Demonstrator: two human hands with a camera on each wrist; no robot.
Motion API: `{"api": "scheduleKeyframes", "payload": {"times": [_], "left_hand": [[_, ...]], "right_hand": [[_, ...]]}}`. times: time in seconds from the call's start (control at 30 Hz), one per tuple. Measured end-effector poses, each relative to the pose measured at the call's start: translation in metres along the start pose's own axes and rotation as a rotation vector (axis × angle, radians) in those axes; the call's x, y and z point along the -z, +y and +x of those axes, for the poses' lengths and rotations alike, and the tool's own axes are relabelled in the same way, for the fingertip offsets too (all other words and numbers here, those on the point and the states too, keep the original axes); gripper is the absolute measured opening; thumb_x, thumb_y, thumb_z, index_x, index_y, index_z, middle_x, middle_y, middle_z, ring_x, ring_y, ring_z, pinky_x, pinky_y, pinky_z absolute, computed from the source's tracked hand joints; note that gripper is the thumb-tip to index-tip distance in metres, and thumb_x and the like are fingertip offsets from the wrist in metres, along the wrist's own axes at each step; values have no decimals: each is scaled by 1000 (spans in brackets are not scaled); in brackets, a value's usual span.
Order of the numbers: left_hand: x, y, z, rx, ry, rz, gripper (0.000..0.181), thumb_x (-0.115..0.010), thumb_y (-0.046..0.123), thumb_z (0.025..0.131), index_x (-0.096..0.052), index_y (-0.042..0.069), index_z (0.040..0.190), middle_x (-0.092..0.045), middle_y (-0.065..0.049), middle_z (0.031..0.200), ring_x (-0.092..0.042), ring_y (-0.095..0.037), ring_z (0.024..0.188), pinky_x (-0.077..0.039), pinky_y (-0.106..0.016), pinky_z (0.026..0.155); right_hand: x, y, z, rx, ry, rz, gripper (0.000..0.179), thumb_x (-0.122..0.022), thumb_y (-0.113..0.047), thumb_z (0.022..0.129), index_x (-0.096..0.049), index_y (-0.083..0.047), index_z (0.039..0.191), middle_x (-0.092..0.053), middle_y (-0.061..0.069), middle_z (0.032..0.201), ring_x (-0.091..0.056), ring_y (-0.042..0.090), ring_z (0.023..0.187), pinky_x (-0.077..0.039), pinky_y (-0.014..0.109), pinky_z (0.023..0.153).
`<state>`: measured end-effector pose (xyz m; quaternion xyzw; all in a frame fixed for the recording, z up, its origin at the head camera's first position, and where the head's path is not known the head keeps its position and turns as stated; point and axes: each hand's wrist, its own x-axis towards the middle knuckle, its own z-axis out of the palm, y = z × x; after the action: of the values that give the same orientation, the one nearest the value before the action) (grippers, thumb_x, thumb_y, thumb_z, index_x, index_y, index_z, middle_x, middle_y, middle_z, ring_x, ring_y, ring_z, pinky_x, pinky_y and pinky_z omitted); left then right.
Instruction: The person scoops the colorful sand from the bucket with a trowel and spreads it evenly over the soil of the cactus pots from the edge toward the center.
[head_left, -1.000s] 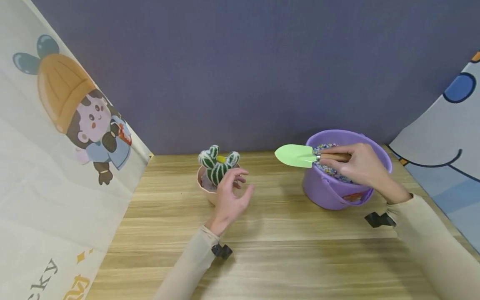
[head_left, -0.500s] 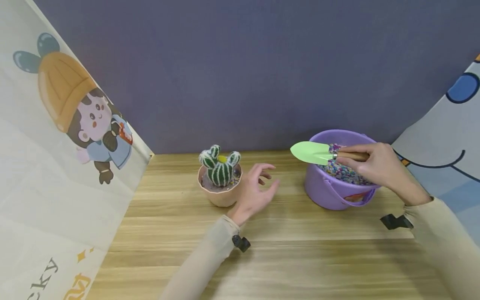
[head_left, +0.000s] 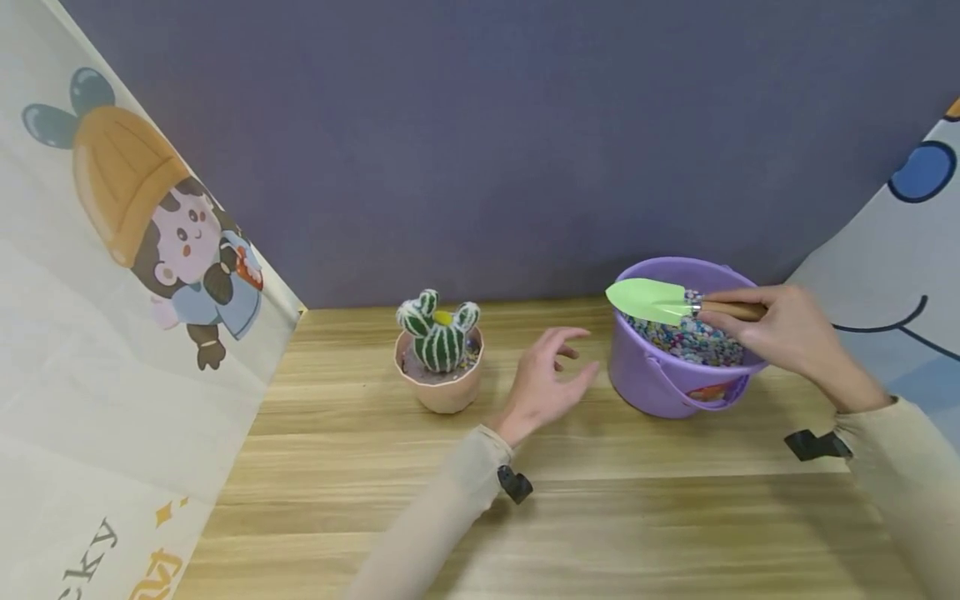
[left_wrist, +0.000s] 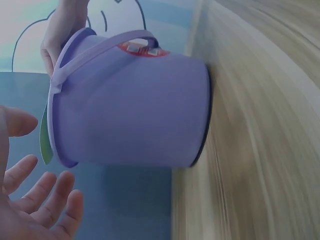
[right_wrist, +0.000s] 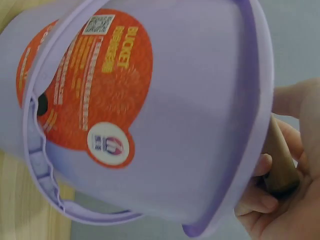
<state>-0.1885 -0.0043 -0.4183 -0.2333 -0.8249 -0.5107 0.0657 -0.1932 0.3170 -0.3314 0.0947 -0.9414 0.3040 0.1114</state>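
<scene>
In my right hand (head_left: pixel 787 333) I hold a small trowel (head_left: pixel 647 300) by its wooden handle (right_wrist: pixel 280 165). Its light green blade points left, above the opening of a purple bucket (head_left: pixel 648 383). Multicoloured pebbles (head_left: pixel 693 340) lie inside the bucket. My left hand (head_left: pixel 543 383) hovers over the table between the bucket and a potted cactus (head_left: pixel 440 346), holding nothing, its fingers loosely bent. The green, white-striped cactus stands in a pale pink pot (head_left: pixel 446 396). In the left wrist view the left fingers (left_wrist: pixel 37 192) are apart from the bucket.
The bucket's handle (right_wrist: pixel 90 215) hangs down on its near side, by a red label (right_wrist: pixel 105 75). A wood-grain table (head_left: pixel 585 533) carries everything. A dark blue-grey wall (head_left: pixel 480 150) stands behind, with printed cloths at the left (head_left: pixel 75 333) and right (head_left: pixel 900 275).
My left hand has moved right, away from the cactus pot. The right hand and the trowel have shifted right, bringing the blade over the bucket.
</scene>
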Motion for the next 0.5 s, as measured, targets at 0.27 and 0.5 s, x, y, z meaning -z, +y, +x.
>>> {"api": "scheduleKeyframes", "payload": {"times": [0.27, 0.5], "left_hand": [[-23, 10, 11, 31, -14, -48, 56, -78, 29, 96, -60, 22, 148, -62, -3, 149, -69, -26, 123, -60, -26, 93], [-30, 17, 17, -10, -37, 7, 64, -76, 42, 97, -53, 29, 155, -55, 2, 158, -67, -22, 127, -59, -29, 98]], "right_hand": [[13, 13, -1, -69, 16, -16, 43, -81, -41, 95, -81, -7, 121, -84, -5, 95, -56, -27, 79, -43, 5, 64], [19, 22, -3, -76, 40, -35, 44, -82, -39, 94, -80, -4, 121, -82, 16, 106, -54, -28, 78, -39, -2, 69]]}}
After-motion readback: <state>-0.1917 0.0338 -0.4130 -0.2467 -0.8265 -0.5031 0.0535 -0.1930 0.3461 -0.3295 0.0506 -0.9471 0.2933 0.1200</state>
